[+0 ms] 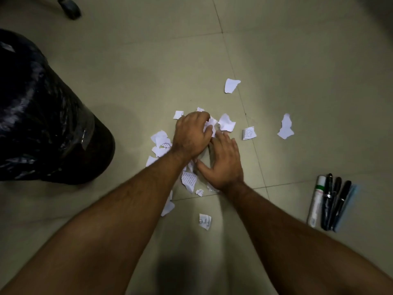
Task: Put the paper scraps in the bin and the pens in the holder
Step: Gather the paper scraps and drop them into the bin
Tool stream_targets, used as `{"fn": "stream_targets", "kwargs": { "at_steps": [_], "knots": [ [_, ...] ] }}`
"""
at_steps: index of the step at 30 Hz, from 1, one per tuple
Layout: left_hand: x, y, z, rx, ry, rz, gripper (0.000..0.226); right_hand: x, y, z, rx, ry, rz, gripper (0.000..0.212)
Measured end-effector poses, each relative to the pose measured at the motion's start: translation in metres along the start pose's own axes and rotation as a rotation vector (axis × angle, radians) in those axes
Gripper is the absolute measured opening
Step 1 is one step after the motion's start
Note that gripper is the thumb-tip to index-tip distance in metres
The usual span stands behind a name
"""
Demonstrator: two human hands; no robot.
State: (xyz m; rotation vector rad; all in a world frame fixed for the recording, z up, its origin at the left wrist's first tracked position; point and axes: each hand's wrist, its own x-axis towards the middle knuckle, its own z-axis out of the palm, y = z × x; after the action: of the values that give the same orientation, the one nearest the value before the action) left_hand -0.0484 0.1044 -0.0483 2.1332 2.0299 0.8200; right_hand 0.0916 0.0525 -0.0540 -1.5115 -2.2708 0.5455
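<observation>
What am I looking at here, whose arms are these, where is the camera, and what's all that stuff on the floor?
There is no machine: the camera is worn on a person's head, looking down at their bare arms. The left hand curls its fingers round paper scraps. The right hand lies flat, fingers straight, among more scraps scattered on the tiled floor. A bin lined with a black bag stands at the left. Pens lie side by side at the right.

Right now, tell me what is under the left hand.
The left hand grips white paper scraps that poke out past its fingers. More scraps show at its edges on the floor. Whatever lies beneath the palm is hidden.
</observation>
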Motion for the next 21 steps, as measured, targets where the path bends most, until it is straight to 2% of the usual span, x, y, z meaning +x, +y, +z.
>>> {"fn": "stream_targets", "kwargs": {
  "at_steps": [2,5,8,12,15,19,21],
  "knots": [
    [0.0,0.01,-0.006,0.05,0.008,-0.033,0.02,-0.011,0.016,-0.003,0.023,0.078,0.023,0.067],
    [-0.002,0.032,-0.002,0.011,0.044,0.009,0.015,-0.026,0.05,-0.015,-0.193,0.2,0.202,0.061],
    [0.008,0.05,0.008,-0.035,0.039,0.054,0.015,-0.026,0.059,-0.018,-0.295,0.141,0.23,0.066],
    [0.04,0.066,0.03,-0.066,0.008,0.049,0.03,-0.021,0.059,-0.02,-0.295,0.099,0.235,0.067],
    [0.066,0.067,0.045,0.022,0.004,0.013,0.04,-0.023,0.056,-0.021,-0.288,0.105,0.228,0.066],
    [0.101,0.069,0.066,0.149,-0.301,-0.161,0.067,-0.021,0.057,-0.023,-0.273,0.085,0.242,0.067],
    [0.11,0.066,0.073,0.142,-0.356,-0.227,0.071,-0.021,0.057,-0.025,-0.267,0.084,0.245,0.066]
  ]
}}
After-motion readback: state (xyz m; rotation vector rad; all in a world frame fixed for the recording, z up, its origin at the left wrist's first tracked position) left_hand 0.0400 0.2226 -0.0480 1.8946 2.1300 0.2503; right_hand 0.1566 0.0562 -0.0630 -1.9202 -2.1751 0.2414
